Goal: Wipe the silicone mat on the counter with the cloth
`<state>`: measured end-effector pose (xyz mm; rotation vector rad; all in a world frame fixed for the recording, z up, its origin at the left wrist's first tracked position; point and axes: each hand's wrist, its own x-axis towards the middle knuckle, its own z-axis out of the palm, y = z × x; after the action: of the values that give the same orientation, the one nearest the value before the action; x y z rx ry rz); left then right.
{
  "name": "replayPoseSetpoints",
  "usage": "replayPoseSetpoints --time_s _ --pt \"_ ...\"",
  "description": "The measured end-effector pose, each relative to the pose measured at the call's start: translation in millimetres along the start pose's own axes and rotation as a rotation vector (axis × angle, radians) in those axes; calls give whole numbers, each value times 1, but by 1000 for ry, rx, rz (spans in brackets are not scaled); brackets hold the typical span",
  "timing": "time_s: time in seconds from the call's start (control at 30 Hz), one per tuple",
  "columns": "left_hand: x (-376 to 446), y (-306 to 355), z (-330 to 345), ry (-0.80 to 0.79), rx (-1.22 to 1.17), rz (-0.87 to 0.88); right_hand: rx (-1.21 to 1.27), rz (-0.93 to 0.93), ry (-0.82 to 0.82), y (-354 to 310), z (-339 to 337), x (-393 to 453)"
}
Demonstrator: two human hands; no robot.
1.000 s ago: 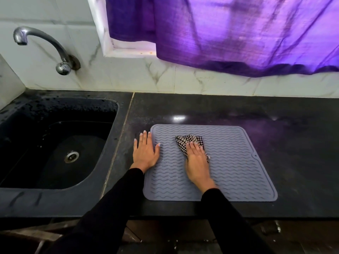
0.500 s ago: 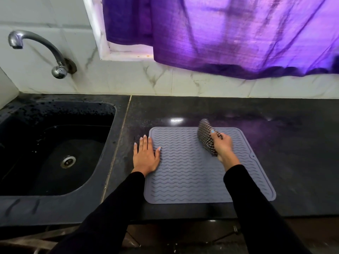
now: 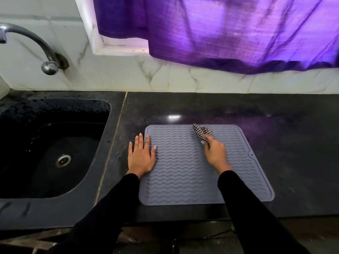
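1. The grey silicone mat (image 3: 183, 167) lies flat at the worktop's (image 3: 275, 125) front edge.
2. The right hand (image 3: 215, 154) grips the bunched checked cloth (image 3: 202, 133) near the mat's far edge.
3. The left hand (image 3: 141, 156) presses flat, fingers straight, across the mat's left edge.
4. The black sink (image 3: 88, 180) at the worktop's left end holds only its metal drain (image 3: 63, 160).

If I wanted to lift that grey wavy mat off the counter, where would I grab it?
Probably the silicone mat is best taken at its near right corner, from the counter's front edge: it lies flat and thin, and that corner is free of both hands.
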<state>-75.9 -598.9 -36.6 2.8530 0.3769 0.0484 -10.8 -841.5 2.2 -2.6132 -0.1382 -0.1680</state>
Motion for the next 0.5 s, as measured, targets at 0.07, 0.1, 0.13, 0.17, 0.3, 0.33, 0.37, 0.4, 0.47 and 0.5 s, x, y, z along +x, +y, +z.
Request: replayPoseSetpoints --time_s 0.07,0.1,0.13,0.17,0.3,0.33,0.37,0.4,0.47,0.5 --pt "0 0 -1 5 -5 -2 323 181 20 11 -16 13" --pt "0 0 -1 3 -7 -4 542 309 23 15 -26 20" --pt "0 0 -1 2 -9 -6 687 437 81 19 -35 29" --pt "0 1 -1 3 -8 -6 717 523 172 23 -45 35" --pt "-1 0 -1 13 -14 -8 355 396 332 21 -69 35" --pt "0 1 -1 17 -20 -6 244 314 271 20 -65 32" --pt "0 1 0 22 -28 -5 146 239 197 17 -58 26" --pt "0 0 0 26 -38 -5 61 180 111 17 -45 21" --pt "1 -1 1 30 -37 -12 -104 93 -35 18 -19 7" --pt "1 -1 1 32 -28 -15 -210 53 -57 19 -8 2"
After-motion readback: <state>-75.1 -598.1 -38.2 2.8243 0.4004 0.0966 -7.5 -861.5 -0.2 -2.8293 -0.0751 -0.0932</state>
